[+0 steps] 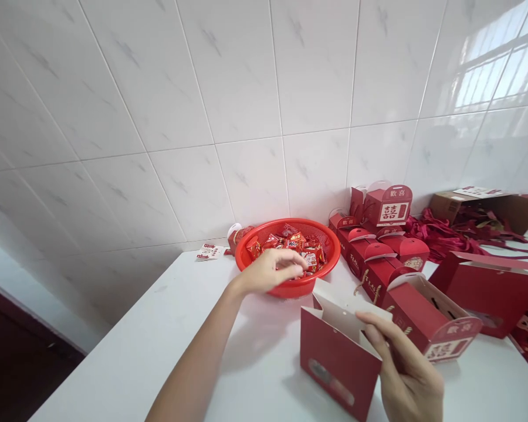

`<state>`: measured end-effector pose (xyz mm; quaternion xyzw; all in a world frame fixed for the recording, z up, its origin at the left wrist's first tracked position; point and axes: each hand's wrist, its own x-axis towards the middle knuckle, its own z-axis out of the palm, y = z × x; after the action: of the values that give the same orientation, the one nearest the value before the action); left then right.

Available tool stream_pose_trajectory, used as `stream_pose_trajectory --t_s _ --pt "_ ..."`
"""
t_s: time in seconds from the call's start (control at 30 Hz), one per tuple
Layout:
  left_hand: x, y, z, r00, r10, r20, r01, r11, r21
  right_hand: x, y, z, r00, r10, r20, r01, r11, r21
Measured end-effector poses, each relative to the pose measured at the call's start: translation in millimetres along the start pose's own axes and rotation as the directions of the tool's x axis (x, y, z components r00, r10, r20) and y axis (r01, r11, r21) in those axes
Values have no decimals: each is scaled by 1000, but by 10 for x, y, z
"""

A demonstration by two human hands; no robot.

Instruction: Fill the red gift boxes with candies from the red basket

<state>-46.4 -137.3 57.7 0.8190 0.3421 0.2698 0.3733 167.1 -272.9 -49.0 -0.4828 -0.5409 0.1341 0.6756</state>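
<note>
My left hand (275,269) reaches over the near rim of a red plastic basket (286,288). Its fingers are slightly bent, with a gap to the thumb, and nothing shows between them. Red wrapped sweets (314,255) lie in the basket just past the fingertips. With its fingers at the top edge, my right hand (402,366) grips the right side of a dark red paper gift box (338,357). The box stands with its top open and its flaps raised, and an oval window shows low on its front. Its bottom inside is hidden.
Several red gift boxes (374,261) with handles stand to the right of the basket. Beyond them lie dark red ribbons (435,234) and a cardboard carton (519,208). A larger red box (488,290) stands at right. The tiled wall (250,170) backs the white table (158,328).
</note>
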Motion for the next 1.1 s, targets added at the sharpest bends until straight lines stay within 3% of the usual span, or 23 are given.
stream_pose_trajectory --t_s 0.07,0.17,0.3,0.43,0.57,0.77,0.97,1.1 --pt "224 -222 -144 989 -118 -92 129 984 120 30 33 -34 999 12 -47 -15 999 -49" --pt "537 -565 -303 949 -310 -63 315 902 297 67 71 -46 1000 17 -19 -19 997 -77" --pt "772 -915 -356 899 -436 -36 413 819 399 56 61 9 996 87 18 -86 995 -46" --pt "802 -1127 -344 884 -466 -39 434 787 439 5 2 44 989 138 48 -137 990 -24" --pt "755 -1221 -339 884 -468 -8 426 798 427 -25 -14 30 988 123 97 -120 992 -36" --pt "746 -1193 -310 886 -456 79 403 844 354 -21 -12 35 990 108 91 -104 993 -51" --pt "749 -1264 -321 911 -411 -32 392 841 372 -20 -44 38 985 146 96 -142 989 -47" --pt "736 -1278 -322 901 -433 -25 397 801 448 -26 -50 46 985 147 92 -144 989 -41"
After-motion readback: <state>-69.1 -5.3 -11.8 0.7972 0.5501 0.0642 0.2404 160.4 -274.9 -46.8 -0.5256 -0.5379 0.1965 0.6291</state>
